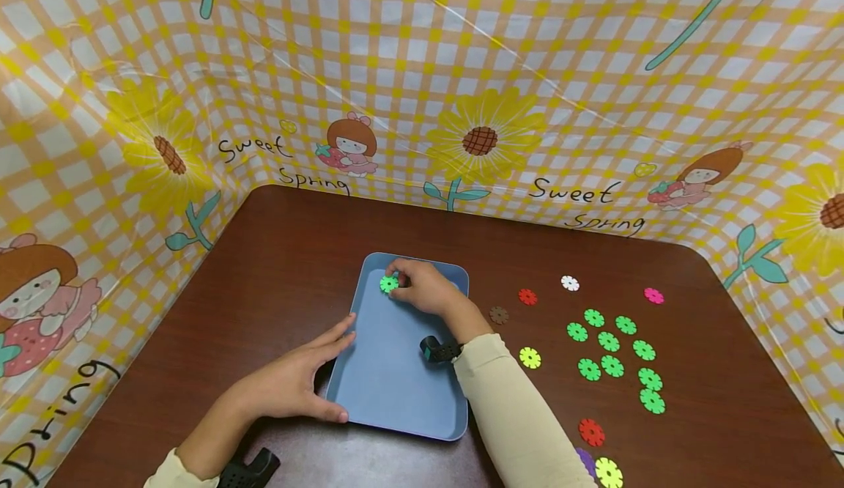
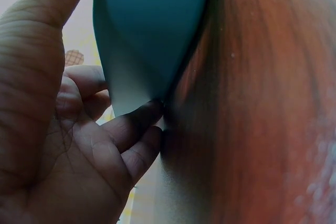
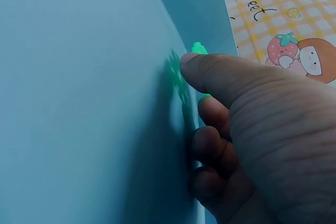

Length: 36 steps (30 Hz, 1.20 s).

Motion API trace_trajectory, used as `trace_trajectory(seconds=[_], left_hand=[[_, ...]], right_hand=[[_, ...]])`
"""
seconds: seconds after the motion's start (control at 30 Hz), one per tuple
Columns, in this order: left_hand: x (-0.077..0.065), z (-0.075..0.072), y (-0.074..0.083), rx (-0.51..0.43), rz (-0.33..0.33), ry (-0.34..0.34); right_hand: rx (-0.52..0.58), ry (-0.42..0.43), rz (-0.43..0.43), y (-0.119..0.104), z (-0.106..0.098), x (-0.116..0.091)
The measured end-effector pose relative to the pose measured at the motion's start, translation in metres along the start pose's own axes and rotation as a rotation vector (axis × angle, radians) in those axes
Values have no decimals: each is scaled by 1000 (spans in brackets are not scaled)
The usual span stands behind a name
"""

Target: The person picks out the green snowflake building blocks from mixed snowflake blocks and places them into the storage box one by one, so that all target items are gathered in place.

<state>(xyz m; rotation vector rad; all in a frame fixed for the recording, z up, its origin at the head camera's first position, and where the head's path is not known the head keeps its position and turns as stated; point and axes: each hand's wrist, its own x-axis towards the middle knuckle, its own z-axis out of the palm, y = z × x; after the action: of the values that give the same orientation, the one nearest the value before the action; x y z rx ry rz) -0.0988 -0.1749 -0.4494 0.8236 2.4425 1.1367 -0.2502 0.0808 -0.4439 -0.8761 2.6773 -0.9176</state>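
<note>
A blue rectangular tray (image 1: 395, 371) lies on the table. Over its far left part, my right hand (image 1: 428, 288) pinches a green notched plastic disc (image 1: 388, 284) between thumb and fingers. In the right wrist view the thumb covers much of that green disc (image 3: 198, 48), and a green reflection shows on the tray surface. My left hand (image 1: 290, 382) touches the tray's left side, its fingers extended along the edge and its thumb at the near left corner. From the left wrist, fingertips are seen against the outside of the tray wall (image 2: 152, 30).
Right of the tray, several green discs (image 1: 609, 341) lie scattered on the brown table (image 1: 297, 253). Around them are red (image 1: 527, 297), white (image 1: 570, 283), pink (image 1: 654, 295), brown (image 1: 499, 315), yellow (image 1: 530, 357) and purple discs. A checked cloth (image 1: 395, 70) hangs behind the table.
</note>
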Motion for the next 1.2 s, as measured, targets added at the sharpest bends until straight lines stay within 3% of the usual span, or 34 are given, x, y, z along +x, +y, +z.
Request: trace_trajectory(seconds=[0.23,1.2], left_hand=[[0,-1,0,10,5,0],[0,-1,-1,4,-5,-4]], right_hand=[[22,2,42,2,2,1],[-3,-25,49,1,3,1]])
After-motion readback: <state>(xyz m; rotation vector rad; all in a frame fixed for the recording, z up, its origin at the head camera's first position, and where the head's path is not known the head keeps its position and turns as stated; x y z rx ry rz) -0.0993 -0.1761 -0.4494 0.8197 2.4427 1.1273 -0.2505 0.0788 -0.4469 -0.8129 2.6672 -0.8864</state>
